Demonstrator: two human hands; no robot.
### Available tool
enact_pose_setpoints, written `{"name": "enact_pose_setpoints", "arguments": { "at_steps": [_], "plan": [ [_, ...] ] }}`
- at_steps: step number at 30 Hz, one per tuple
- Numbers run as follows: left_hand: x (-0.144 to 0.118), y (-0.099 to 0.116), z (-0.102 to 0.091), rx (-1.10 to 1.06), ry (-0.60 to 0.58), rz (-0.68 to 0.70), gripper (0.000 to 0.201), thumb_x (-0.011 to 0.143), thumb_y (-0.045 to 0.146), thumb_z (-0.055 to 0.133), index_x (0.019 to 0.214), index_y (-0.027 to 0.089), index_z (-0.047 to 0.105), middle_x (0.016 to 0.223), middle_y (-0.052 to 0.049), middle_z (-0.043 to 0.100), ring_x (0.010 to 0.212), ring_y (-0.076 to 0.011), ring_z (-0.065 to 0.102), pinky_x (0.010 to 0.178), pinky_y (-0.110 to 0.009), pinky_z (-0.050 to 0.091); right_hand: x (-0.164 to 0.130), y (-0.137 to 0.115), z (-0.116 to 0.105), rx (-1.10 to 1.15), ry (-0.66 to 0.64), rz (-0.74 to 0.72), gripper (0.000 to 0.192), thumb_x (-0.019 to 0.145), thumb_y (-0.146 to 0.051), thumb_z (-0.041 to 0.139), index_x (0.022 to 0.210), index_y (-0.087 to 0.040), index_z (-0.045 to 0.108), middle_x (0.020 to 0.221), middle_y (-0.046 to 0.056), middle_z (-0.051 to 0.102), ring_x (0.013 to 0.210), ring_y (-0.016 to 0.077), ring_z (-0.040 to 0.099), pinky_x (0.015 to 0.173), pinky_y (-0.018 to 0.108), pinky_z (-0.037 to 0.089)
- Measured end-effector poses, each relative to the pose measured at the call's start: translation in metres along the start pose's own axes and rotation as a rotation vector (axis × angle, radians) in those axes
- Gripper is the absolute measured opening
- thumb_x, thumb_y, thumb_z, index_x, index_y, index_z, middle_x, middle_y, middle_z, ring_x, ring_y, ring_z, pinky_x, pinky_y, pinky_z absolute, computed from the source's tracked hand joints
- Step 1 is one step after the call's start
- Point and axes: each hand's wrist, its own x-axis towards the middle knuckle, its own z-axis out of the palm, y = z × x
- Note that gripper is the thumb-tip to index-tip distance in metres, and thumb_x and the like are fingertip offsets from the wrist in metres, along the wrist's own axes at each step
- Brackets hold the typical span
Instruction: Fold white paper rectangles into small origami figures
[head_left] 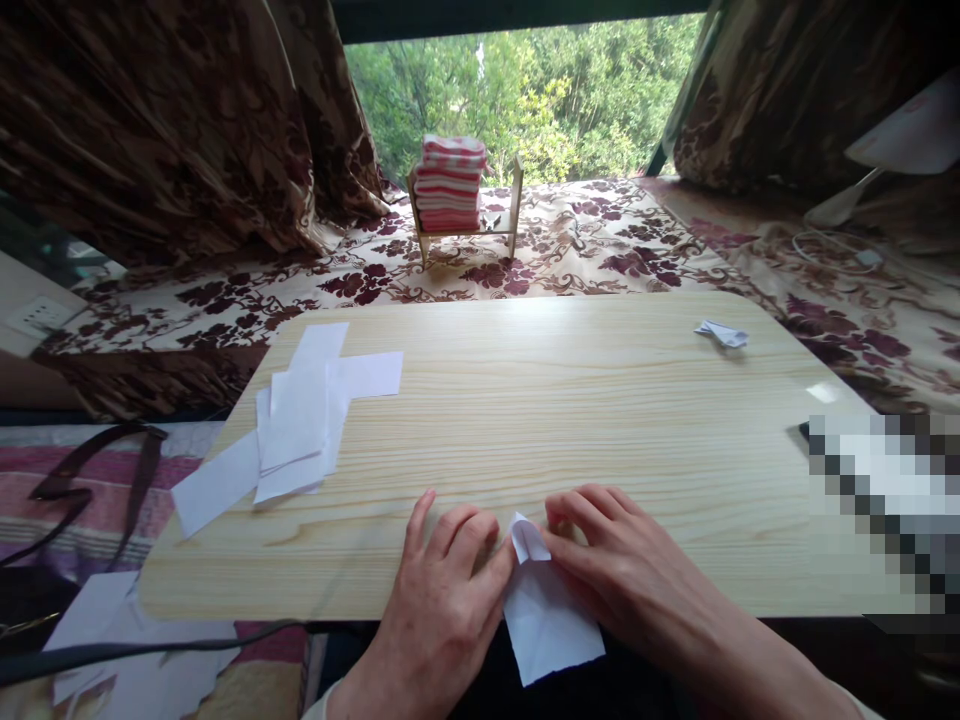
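Note:
A white sheet of paper [555, 625] lies at the front edge of the table, its far end folded into a small peak. My left hand [454, 575] pinches the folded end from the left, thumb against the paper. From the right, my right hand [600, 535] grips the same fold, with its fingers curled. The lower part of the sheet is flat, creased, and hangs past the table edge. A small folded paper piece [724, 334] rests at the far right of the table.
Loose paper strips [300, 415] overlap on the left of the wooden table [525, 400]. More paper [142, 650] lies lower left, beside a dark strap [139, 470]. Behind the table, a small rack [516, 210] holds folded striped cloths [450, 185]. A blurred-out object [885, 500] is at right.

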Motion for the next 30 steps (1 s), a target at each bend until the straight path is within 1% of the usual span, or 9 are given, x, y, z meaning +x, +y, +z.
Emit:
{"name": "enact_pose_setpoints", "arguments": {
  "at_steps": [8, 16, 26, 30],
  "plan": [
    [0.0005, 0.0013, -0.0009, -0.001, 0.021, 0.001, 0.025, 0.095, 0.017, 0.044, 0.107, 0.022, 0.066, 0.103, -0.005, 0.063, 0.108, -0.0206, 0.050, 0.113, -0.049, 0.015, 0.0000, 0.0001, -0.0002, 0.015, -0.004, 0.020, 0.030, 0.091, -0.011, 0.053, 0.118, -0.022, 0.059, 0.099, 0.006, 0.056, 0.086, 0.0215, 0.046, 0.074, 0.035, 0.037],
    [0.0017, 0.0022, -0.0033, -0.001, -0.025, 0.001, 0.025, 0.092, 0.013, 0.046, 0.108, 0.020, 0.065, 0.105, -0.006, 0.062, 0.110, -0.0221, 0.049, 0.112, -0.051, 0.015, 0.0010, -0.0006, -0.0013, 0.015, 0.001, 0.027, 0.032, 0.089, -0.011, 0.056, 0.118, -0.023, 0.060, 0.097, 0.006, 0.056, 0.085, 0.0208, 0.047, 0.074, 0.034, 0.037],
    [0.0011, 0.0021, -0.0022, -0.007, -0.015, -0.009, 0.026, 0.093, 0.016, 0.045, 0.109, 0.021, 0.065, 0.106, -0.007, 0.063, 0.110, -0.0221, 0.050, 0.112, -0.052, 0.017, 0.0021, -0.0018, -0.0032, 0.002, -0.002, 0.032, 0.030, 0.089, -0.012, 0.054, 0.116, -0.023, 0.061, 0.094, 0.006, 0.056, 0.083, 0.0199, 0.047, 0.072, 0.032, 0.037],
    [0.0001, 0.0020, -0.0020, -0.008, 0.005, -0.007, 0.026, 0.093, 0.017, 0.045, 0.108, 0.022, 0.066, 0.106, -0.006, 0.064, 0.110, -0.0219, 0.051, 0.112, -0.052, 0.017, 0.0024, -0.0026, -0.0033, 0.008, -0.003, 0.041, 0.027, 0.089, -0.012, 0.052, 0.112, -0.023, 0.062, 0.094, 0.006, 0.056, 0.082, 0.0196, 0.046, 0.071, 0.032, 0.037]
  ]
}}
